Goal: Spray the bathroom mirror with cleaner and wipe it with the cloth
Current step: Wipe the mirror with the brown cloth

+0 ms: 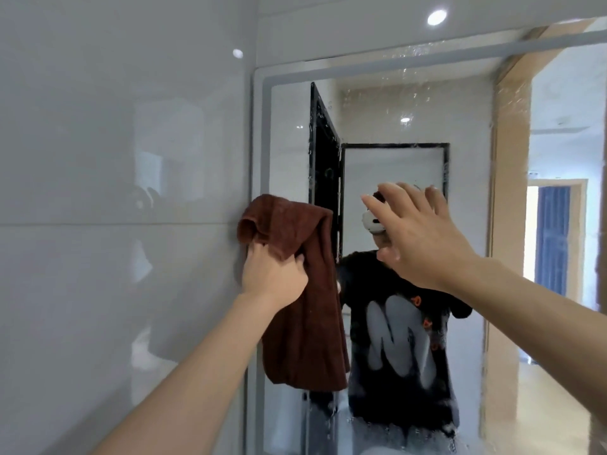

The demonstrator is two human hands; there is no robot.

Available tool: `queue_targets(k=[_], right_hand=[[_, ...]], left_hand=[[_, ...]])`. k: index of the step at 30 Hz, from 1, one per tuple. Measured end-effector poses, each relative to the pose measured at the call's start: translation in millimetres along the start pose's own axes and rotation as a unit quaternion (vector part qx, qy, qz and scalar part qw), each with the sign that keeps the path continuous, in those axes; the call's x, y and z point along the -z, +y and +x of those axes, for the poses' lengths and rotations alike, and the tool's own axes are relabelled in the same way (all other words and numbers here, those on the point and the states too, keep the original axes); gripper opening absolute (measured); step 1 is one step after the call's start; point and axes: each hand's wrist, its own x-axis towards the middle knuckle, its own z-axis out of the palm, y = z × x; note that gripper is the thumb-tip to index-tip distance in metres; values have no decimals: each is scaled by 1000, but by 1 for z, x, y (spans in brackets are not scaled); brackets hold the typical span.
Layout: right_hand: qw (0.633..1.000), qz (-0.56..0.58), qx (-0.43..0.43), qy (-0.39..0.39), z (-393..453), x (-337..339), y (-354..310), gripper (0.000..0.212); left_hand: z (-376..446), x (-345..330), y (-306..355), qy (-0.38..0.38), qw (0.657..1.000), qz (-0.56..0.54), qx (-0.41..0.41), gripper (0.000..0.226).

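A large wall mirror (pixel 466 103) with a pale frosted border fills the right half of the view, dotted with spray droplets along its top and bottom. My left hand (pixel 274 275) grips a brown cloth (pixel 305 323) near the mirror's left edge; the cloth's bunched top sits above my fist and the rest hangs down against the glass. My right hand (pixel 423 238) is raised in front of the mirror's middle with fingers spread and nothing in it. No spray bottle is in view.
A glossy grey tiled wall (pixel 115 192) lies left of the mirror. The mirror reflects a person in a black printed shirt, a black-framed shower door, a doorway and a ceiling light (pixel 437 17) above.
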Motion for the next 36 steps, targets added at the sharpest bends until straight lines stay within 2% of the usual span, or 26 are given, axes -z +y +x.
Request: queue_targets(k=[4,7,10,12,15,18,21,23,27,31,34,36], right_hand=[[1000,23,-2,9,-17,-10,-18,85],[998,58,8,21,-35,-16,-39,79],[996,92,18,1,-58,-27,-65,73],[991,132,23,-13,-73,-34,-85,57],[977,204,60,-33,-96,-45,-122,20],[960,245,111,-77,-126,-56,-159,10],[949,263,100,-142,-154,-65,-185,13],[946,265,71,-173,-168,-74,-192,17],[953,267,5,-143,-176,-80,-185,56],[965,232,-76,-92,-157,-78,-190,84],[966,208,-107,-107,-149,-88,-200,104],[971,183,-93,-125,-152,-95,-198,105]], left_hand=[[-24,-16,-32,-22,998,-17,60,60],[-47,-21,-36,-46,992,-67,100,60],[-86,-31,-32,-78,984,-99,128,59],[-114,-42,-32,-96,985,-95,106,60],[-150,-62,-32,-111,991,-61,51,55],[-169,-69,-28,-133,989,-62,36,50],[-168,-63,-21,-154,987,-35,1,48],[-159,-55,-12,-148,989,-31,6,46],[-137,-47,-6,-180,981,6,-75,57],[-122,-48,-5,-219,967,6,-128,72],[-118,-42,1,-226,961,-21,-158,82],[-119,-39,-1,-232,958,-2,-167,85]])
